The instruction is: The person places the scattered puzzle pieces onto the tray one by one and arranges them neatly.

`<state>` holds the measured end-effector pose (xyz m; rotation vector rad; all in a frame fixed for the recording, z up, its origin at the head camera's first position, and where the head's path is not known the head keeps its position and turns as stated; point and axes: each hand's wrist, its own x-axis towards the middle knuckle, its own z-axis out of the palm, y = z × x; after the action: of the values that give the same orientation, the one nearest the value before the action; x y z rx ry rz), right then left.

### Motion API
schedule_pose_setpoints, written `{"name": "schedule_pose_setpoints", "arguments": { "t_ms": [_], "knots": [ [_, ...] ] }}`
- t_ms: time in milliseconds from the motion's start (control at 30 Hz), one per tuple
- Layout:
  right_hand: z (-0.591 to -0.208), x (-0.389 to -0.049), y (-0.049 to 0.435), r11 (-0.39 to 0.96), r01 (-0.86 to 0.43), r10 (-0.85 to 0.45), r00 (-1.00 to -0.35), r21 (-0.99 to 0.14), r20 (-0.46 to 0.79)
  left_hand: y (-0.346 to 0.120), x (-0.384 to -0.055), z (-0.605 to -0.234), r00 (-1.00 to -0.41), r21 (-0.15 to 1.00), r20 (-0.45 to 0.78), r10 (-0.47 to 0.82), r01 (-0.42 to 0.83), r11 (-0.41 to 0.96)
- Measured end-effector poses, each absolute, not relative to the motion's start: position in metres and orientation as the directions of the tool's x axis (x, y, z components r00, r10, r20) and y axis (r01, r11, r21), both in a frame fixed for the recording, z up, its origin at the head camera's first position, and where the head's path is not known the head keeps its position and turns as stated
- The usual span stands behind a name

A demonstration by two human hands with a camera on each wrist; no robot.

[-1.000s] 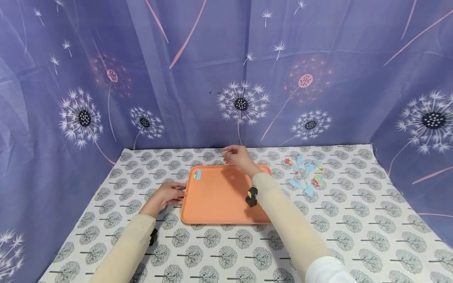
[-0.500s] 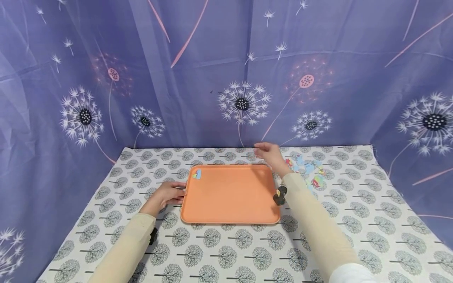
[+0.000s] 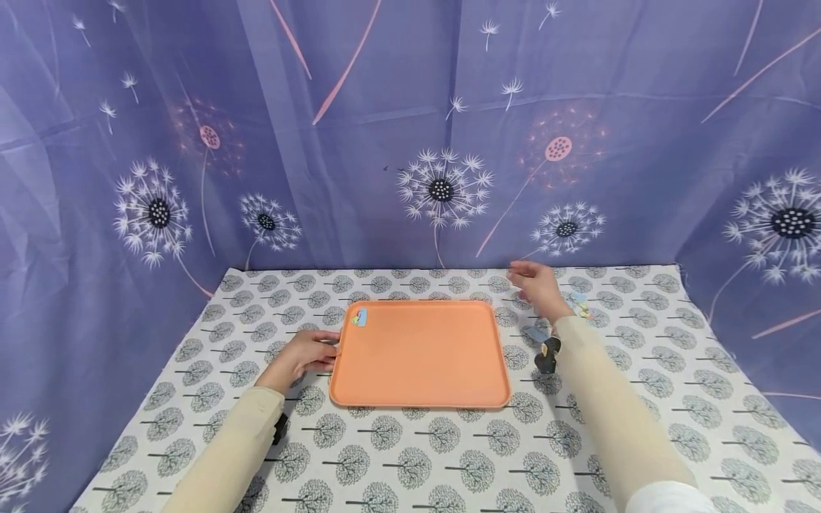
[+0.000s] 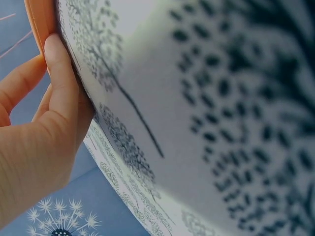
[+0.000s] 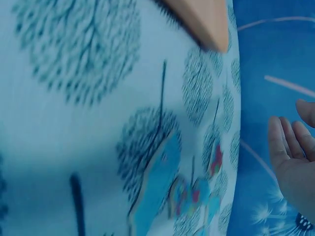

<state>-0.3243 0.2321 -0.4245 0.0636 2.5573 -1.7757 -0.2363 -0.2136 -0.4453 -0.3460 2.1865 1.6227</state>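
Observation:
At the left edge of the orange tray, my left hand has its fingertips against the rim. In the left wrist view, two fingers with little bend meet the tray's outer wall. A small light-blue puzzle piece with coloured print lies in the tray's far left corner. My right hand is held up to the right of the tray, fingers loosely bent and holding nothing. Beneath it lie several similar pieces, partly hidden by the hand and forearm; the right wrist view shows a long blue piece.
A white cloth printed with grey trees covers the table. Behind it and on both sides hangs a purple curtain with dandelion prints, meeting the table's far edge. Each wrist carries a dark camera strap.
My right hand has travelled rightward from above the tray to above the loose pieces, covering more of them. The left hand and the tray hold their places.

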Motion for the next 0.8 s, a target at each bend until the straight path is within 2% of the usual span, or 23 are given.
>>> {"name": "schedule_pose_setpoints", "arguments": {
  "t_ms": [233,800],
  "knots": [
    [-0.434,-0.318,0.25,0.414,0.051,0.011,-0.999,-0.909,-0.052,-0.214,-0.236,-0.446,-0.894,0.857,-0.447,0.025,-0.42,0.299],
    [-0.457,-0.314,0.264,0.45,0.142,0.068,-0.99,-0.881,-0.124,-0.214,-0.235,-0.447,-0.899,0.861,-0.438,0.026,-0.411,0.299]
  ]
}}
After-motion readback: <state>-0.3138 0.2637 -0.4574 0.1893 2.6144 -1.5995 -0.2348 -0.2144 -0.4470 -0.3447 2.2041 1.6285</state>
